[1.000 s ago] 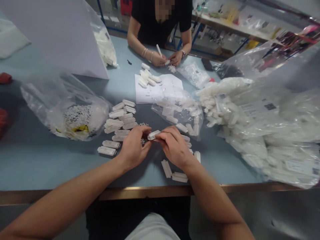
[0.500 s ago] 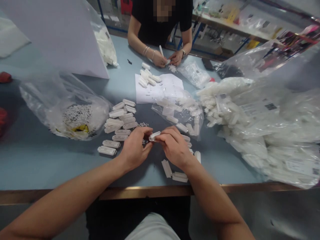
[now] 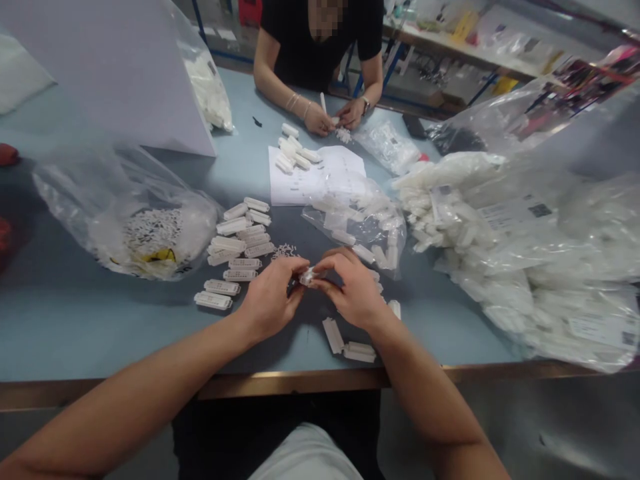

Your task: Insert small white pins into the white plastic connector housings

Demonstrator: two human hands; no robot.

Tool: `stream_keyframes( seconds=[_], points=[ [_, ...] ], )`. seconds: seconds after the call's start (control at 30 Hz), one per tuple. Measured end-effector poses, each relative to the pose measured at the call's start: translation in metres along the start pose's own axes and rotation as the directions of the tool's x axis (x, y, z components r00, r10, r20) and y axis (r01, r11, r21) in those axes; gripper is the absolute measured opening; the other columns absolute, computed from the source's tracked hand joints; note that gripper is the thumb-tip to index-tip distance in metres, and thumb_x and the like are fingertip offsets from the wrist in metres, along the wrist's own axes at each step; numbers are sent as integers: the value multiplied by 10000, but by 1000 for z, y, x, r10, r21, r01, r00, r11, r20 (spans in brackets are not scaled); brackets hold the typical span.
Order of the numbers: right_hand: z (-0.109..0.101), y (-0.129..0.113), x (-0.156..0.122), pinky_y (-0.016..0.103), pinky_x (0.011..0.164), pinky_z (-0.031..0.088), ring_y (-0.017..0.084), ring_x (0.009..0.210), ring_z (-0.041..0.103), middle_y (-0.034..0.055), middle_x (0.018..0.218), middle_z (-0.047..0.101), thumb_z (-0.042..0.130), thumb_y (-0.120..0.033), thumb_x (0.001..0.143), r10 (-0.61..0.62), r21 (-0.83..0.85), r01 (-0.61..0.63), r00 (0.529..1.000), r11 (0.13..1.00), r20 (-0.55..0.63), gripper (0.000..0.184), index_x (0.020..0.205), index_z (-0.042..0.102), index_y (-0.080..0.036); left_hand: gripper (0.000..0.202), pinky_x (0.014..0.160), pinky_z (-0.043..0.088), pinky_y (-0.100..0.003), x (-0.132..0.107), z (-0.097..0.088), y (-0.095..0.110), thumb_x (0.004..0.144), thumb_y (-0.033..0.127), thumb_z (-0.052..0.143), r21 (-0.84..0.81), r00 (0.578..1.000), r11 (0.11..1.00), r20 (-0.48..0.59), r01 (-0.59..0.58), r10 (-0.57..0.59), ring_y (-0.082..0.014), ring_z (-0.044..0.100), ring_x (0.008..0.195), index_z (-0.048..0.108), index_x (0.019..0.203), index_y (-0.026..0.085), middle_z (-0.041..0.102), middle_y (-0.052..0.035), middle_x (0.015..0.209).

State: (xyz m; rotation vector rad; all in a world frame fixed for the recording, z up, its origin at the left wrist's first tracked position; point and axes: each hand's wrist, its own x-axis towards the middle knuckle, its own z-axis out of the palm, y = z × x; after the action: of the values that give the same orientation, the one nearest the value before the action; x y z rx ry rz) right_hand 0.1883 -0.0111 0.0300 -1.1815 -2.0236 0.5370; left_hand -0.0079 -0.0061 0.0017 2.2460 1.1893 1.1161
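Between my two hands, above the table, is a small white plastic housing [image 3: 307,276], partly covered by fingers. My left hand [image 3: 270,298] pinches its left end between thumb and fingertips. From the other side, the thumb and fingers of my right hand [image 3: 353,288] close on its right end. Left of my left hand lie several long white plastic housings [image 3: 241,275] in uneven rows. Tiny white parts [image 3: 285,251] are heaped just beyond my left fingers. Beside my right wrist rest two more loose white housings [image 3: 359,351], with others partly hidden behind that hand.
A clear bag of tiny white parts [image 3: 150,233] stands at the left. A bag of white housings [image 3: 363,213] lies ahead, and large filled bags [image 3: 525,260] crowd the right. Opposite, a co-worker's hands [image 3: 320,120] handle a white piece near a printed sheet [image 3: 345,163].
The white housing has turned in my fingers and now shows less of its length. My right hand's fingers have shifted around it. The view has moved slightly.
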Motion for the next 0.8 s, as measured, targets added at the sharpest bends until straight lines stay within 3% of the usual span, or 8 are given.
stream_keyframes(
  seconds=[0.1, 0.23, 0.37, 0.47, 0.53, 0.6, 0.67, 0.8],
  points=[
    [-1, 5, 0, 392, 940, 545, 213, 1049, 679, 68, 1092, 728, 699, -262, 927, 138, 190, -157, 984, 969, 109, 197, 1113, 649, -221, 242, 811, 608, -327, -1, 0, 1, 879, 160, 571, -7, 1000, 1000, 17, -3, 3, -203, 737, 892, 628, 1105, 228, 754, -41, 975],
    [5, 9, -3, 360, 907, 571, 195, 1049, 697, 71, 1135, 726, 712, -279, 889, 237, 451, -324, 942, 831, 239, 306, 1172, 616, -212, 244, 807, 601, -331, -1, -1, 2, 883, 178, 554, -7, 997, 1000, 78, 13, -12, -200, 726, 873, 653, 1097, 238, 754, -37, 985],
    [14, 11, -3, 338, 866, 575, 190, 1027, 692, 75, 1108, 718, 734, -339, 866, 326, 495, -384, 924, 779, 202, 309, 1116, 612, -203, 248, 771, 583, -321, 2, -3, 3, 875, 170, 566, -15, 998, 1000, 50, 24, -23, -191, 699, 831, 638, 1106, 224, 732, -36, 947],
    [16, 18, 1, 340, 834, 580, 199, 974, 707, 78, 1064, 728, 773, -399, 838, 357, 508, -366, 927, 780, 119, 440, 1183, 584, -200, 185, 753, 566, -333, 9, -7, 0, 880, 239, 624, -10, 992, 992, -35, 124, -124, -195, 665, 813, 631, 1063, 215, 693, -39, 930],
    [15, 23, 5, 335, 787, 571, 194, 899, 704, 63, 1004, 733, 735, -386, 877, 353, 407, -331, 935, 852, 23, 368, 1165, 598, -203, 196, 767, 561, -350, 13, -9, -5, 878, 301, 655, -11, 965, 973, -126, 233, -232, -202, 647, 836, 620, 1050, 214, 665, -47, 960],
    [14, 27, 8, 334, 769, 547, 193, 856, 683, 49, 934, 727, 674, -301, 922, 292, 177, -285, 956, 942, -11, 151, 1035, 649, -205, 237, 775, 562, -359, 17, -10, -10, 874, 329, 659, -39, 927, 949, -202, 314, -315, -208, 640, 872, 599, 1073, 215, 645, -56, 1007],
    [16, 27, 9, 345, 787, 518, 210, 871, 661, 55, 893, 717, 658, -222, 925, 201, -101, -193, 976, 976, 81, 36, 908, 678, -197, 262, 769, 563, -356, 19, -9, -14, 869, 335, 658, -71, 907, 935, -230, 347, -354, -207, 639, 891, 581, 1089, 214, 636, -58, 1030],
    [26, 20, 9, 392, 813, 482, 267, 912, 644, 104, 903, 717, 668, -223, 935, 140, -448, -13, 958, 894, 251, 74, 882, 692, -177, 255, 767, 558, -348, 18, -5, -15, 866, 330, 659, -75, 920, 943, -205, 325, -333, -196, 635, 877, 585, 1074, 202, 636, -52, 1009]
  ],
)
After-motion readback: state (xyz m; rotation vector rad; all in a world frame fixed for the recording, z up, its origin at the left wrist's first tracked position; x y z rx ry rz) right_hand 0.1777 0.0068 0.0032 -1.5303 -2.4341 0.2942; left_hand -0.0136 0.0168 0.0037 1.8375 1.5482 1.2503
